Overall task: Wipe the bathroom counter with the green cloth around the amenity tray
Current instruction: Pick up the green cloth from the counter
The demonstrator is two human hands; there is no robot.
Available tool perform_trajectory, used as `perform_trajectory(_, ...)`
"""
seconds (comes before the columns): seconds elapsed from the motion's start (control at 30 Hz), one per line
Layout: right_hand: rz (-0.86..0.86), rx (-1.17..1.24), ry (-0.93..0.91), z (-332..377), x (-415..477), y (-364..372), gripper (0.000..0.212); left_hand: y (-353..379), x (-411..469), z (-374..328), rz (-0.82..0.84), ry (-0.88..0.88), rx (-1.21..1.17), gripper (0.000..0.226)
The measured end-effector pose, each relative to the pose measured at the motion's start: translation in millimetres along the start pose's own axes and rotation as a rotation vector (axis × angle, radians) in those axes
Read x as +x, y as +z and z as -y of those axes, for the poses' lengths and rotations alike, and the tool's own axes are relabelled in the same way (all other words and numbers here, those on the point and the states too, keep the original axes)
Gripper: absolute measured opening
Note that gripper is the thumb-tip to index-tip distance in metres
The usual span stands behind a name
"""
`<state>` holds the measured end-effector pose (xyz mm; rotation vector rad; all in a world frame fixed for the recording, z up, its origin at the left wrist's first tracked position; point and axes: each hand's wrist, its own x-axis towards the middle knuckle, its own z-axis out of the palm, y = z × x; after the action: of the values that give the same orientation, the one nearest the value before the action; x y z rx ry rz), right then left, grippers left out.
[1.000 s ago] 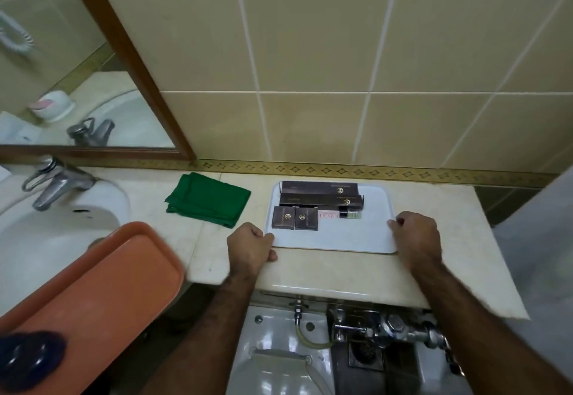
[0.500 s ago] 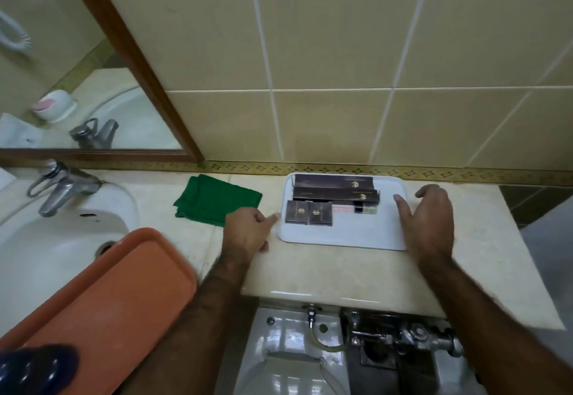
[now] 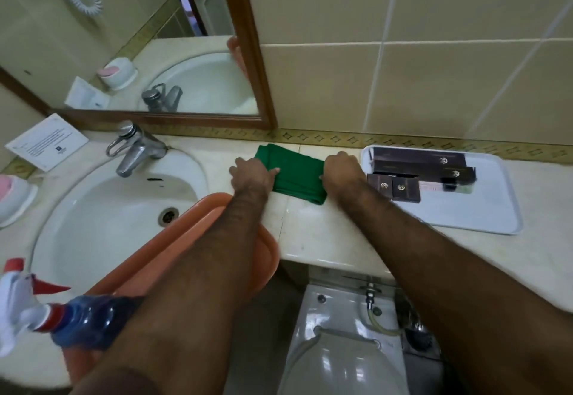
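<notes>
The folded green cloth [image 3: 295,174] lies on the beige counter [image 3: 322,233] near the back wall. My left hand [image 3: 252,174] rests on the cloth's left edge with fingers curled onto it. My right hand [image 3: 342,171] presses on its right edge. Whether either hand grips the cloth or only touches it is unclear. To the right stands the white amenity tray [image 3: 483,218], holding dark boxes [image 3: 418,165] and small dark packets [image 3: 393,187]; it is just right of my right hand.
A white sink [image 3: 102,208] with a chrome tap [image 3: 133,149] is at the left. An orange tray [image 3: 198,239] leans over the sink's rim under my left forearm. A spray bottle [image 3: 62,317] lies at bottom left. A toilet [image 3: 344,348] sits below the counter edge. A mirror [image 3: 130,38] hangs behind the sink.
Both hands have left the amenity tray's sides and moved left onto the green cloth. The view has swung left, so the tray now sits at the right.
</notes>
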<state>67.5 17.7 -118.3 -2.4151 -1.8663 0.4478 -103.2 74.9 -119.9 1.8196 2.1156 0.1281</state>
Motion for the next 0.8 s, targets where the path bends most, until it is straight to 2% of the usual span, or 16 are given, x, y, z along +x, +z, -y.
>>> perform_trajectory(0.1, -0.018, 0.135, 0.132, 2.0, -1.5, 4.1, 0.029, -1.1, 3.6, -0.1, 0.068, -0.001, -0.162, 0.05)
perform_trajectory(0.23, -0.081, 0.511, 0.172, 14.1, -16.8, -6.6, 0.022, -7.4, 1.2, 5.5, 0.22, -0.069, -0.566, 0.024)
perform_trajectory(0.33, -0.139, 0.712, 0.169, 31.0, -36.6, -31.9, 0.01, -30.1, -6.5, 15.0, 0.152, -0.04, -0.748, 0.019)
perform_trajectory(0.43, -0.173, 0.927, 0.178, 50.7, -61.3, -62.7, 0.018, -65.9, -19.8, 29.5, 0.002, -0.027, -0.929, 0.005)
perform_trajectory(0.5, -0.091, 1.119, 0.198, 65.4, -81.7, -76.0, 0.033, -88.1, -32.3, 45.2, -0.086, -0.024, -0.947, 0.005)
perform_trajectory(0.57, 0.017, 1.19, 0.206, 80.7, -101.4, -80.6, 0.042, -102.8, -45.9, 61.9, -0.154, -0.022, -0.891, 0.006)
perform_trajectory(0.63, 0.085, 1.155, 0.224, 96.5, -119.5, -75.5, 0.034, -110.8, -59.5, 80.7, -0.172, -0.033, -0.816, 0.006)
perform_trajectory(0.8, 0.176, 1.01, 0.288, 122.0, -148.9, -31.9, 0.024, -95.8, -76.1, 124.7, -0.112, -0.094, -0.58, 0.028)
